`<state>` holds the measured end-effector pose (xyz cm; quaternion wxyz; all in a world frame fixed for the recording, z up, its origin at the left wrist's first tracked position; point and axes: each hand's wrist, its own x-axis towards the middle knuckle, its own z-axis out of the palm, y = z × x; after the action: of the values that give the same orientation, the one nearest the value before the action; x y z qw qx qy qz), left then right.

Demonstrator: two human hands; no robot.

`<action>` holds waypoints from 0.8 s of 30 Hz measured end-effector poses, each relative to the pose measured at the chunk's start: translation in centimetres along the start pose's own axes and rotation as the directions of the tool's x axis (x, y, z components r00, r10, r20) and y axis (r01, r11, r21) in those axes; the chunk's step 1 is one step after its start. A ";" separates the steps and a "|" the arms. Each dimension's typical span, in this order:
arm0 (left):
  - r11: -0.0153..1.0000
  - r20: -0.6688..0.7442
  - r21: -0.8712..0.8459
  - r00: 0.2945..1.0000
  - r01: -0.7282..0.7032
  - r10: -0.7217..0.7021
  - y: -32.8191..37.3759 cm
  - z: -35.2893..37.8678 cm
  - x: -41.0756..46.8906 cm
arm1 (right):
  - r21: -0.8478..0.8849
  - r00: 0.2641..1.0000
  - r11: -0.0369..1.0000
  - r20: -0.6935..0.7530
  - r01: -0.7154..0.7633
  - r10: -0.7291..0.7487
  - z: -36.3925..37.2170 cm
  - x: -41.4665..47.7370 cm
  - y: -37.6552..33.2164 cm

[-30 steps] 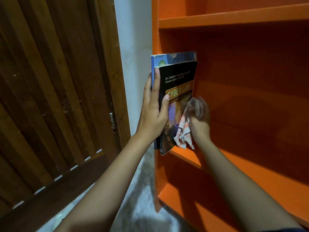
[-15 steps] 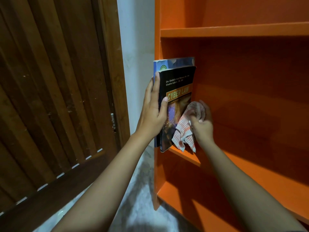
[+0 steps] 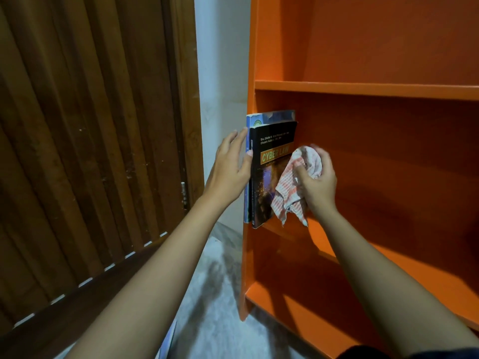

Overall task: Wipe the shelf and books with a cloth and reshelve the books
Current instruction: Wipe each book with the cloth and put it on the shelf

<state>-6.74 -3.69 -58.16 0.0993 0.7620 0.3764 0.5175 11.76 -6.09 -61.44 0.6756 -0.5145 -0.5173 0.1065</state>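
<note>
**A:** Where are the books?

**B:** Two books stand upright at the far left end of an orange shelf (image 3: 363, 89), on its middle board, tight against the left side panel. The black book (image 3: 269, 174) shows its front cover, which reads "CYBER LAW" in yellow letters on an orange band. A taller blue book (image 3: 278, 116) stands between it and the side panel, so only its spine and top edge can be seen.

**A:** And the cloth?

**B:** The cloth (image 3: 290, 193) is white with orange-red checks and is bunched in the right hand (image 3: 317, 182). The fingers and thumb are curled round it, gripping it. The bunch sits at the cover's right edge, beside the title. A loose end hangs down over the lower part of the cover and stops just above the board.

**A:** What is the left hand doing?

**B:** The left hand (image 3: 230, 172) has its fingers straight, laid flat along the books' spines. The thumb tip touches the black book's spine.

**A:** What surrounds them?

**B:** The shelf's back panel to the right of the books lies in shadow. One board runs above the books, and another compartment sits below them. Left of the shelf is a narrow strip of white wall (image 3: 223, 73), then a dark wooden door (image 3: 90, 151) made of slanted slats. A pale mottled floor (image 3: 215, 294) shows beneath the two forearms.
</note>
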 end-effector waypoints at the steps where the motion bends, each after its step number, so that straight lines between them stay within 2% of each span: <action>1: 0.999 -0.002 0.042 1.000 0.002 -0.002 0.1 -0.9 -0.4 | -0.002 0.999 0.999 0.007 0.034 -0.034 0.2 -0.5 -0.8; 5: 0.981 0.026 0.192 0.999 0.036 -0.042 -0.9 -4.4 -3.0 | -0.004 0.993 0.994 0.051 0.110 -0.110 2.2 -3.4 -2.9; 10: 0.931 0.097 0.319 0.971 0.179 -0.220 -5.6 -7.3 -8.8 | -0.039 0.963 0.981 0.202 0.191 -0.180 7.2 -9.3 -1.7; 15: 0.840 0.116 0.393 0.886 0.374 -0.449 -12.4 -8.4 -15.7 | -0.116 0.912 0.993 0.411 0.029 0.022 12.9 -16.0 2.2; 19: 0.728 0.118 0.432 0.766 0.533 -0.631 -18.0 -9.4 -21.3 | -0.168 0.831 0.982 0.531 -0.089 0.166 16.8 -21.2 5.8; 24: 0.587 0.117 0.441 0.605 0.679 -0.787 -24.5 -10.4 -28.3 | -0.282 0.679 0.942 0.657 -0.180 0.327 20.9 -26.8 11.4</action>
<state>-32.40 -8.20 -86.98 0.2237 0.6080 0.7263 0.2298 -12.53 -6.92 -87.76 0.3561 -0.5666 -0.6639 0.3338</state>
